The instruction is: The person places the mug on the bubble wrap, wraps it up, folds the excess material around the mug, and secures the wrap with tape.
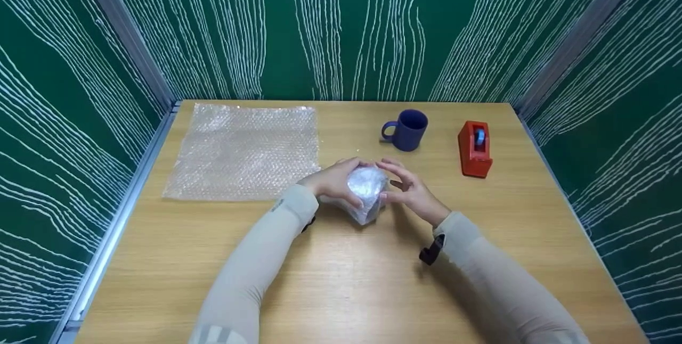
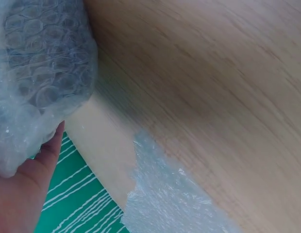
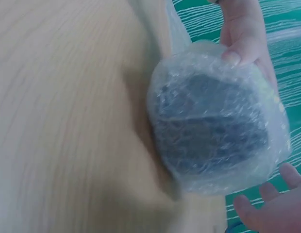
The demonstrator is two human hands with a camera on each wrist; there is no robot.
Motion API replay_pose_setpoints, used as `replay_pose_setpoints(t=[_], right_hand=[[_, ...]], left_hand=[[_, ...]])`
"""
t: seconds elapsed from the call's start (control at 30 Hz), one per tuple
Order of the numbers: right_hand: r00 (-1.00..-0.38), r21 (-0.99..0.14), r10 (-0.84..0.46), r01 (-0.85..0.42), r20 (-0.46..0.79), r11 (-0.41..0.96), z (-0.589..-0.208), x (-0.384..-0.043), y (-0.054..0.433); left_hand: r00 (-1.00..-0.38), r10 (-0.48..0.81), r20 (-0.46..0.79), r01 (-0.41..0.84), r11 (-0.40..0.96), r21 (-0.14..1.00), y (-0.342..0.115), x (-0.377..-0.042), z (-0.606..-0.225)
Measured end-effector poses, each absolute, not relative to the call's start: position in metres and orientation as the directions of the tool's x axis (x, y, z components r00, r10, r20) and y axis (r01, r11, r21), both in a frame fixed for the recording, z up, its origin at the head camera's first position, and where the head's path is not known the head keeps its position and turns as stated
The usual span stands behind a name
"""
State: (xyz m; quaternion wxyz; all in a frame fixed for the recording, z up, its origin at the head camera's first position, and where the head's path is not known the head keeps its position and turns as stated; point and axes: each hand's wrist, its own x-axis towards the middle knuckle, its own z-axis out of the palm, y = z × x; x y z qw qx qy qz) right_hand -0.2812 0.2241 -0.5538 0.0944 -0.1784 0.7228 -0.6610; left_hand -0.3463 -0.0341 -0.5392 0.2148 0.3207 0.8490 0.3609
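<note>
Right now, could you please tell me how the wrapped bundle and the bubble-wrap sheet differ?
The wrapped bundle is a compact lump, while the bubble-wrap sheet lies flat over more area. The left hand grips the wrapped bundle, while the bubble-wrap sheet lies unheld. Dark contents show through the wrapped bundle, whereas the tabletop shows through the bubble-wrap sheet. Both show clear, bubbled plastic.

Your head camera looks forward and down from above the near side of the rectangular light-brown wooden table, far enough back to reach the green, white-lined walls. Your left wrist camera looks from close by past the lumpy, translucent bubble-wrapped bundle, tipped so the table edge runs diagonally. Your right wrist camera, turned sideways, faces that bundle up close, sharing it with both other views
</note>
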Motion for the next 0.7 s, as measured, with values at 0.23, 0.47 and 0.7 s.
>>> replay_pose_setpoints(t=[0.23,0.47,0.7], right_hand=[[-0.94,-0.99,-0.341,-0.072,0.028,0.118,-0.562,-0.282,0.234],[-0.944,-0.987,-0.329,-0.031,-0.023,0.16,-0.569,-0.283,0.242],[-0.95,-0.992,-0.311,-0.018,-0.022,0.126,-0.576,-0.282,0.244]], left_hand=[[-0.703,0.704,-0.103,0.415,0.524,0.744,-0.034,-0.347,-0.544],[-0.693,0.716,-0.083,0.444,0.515,0.733,-0.036,-0.344,-0.543],[-0.661,0.744,-0.101,0.489,0.529,0.694,-0.04,-0.342,-0.538]])
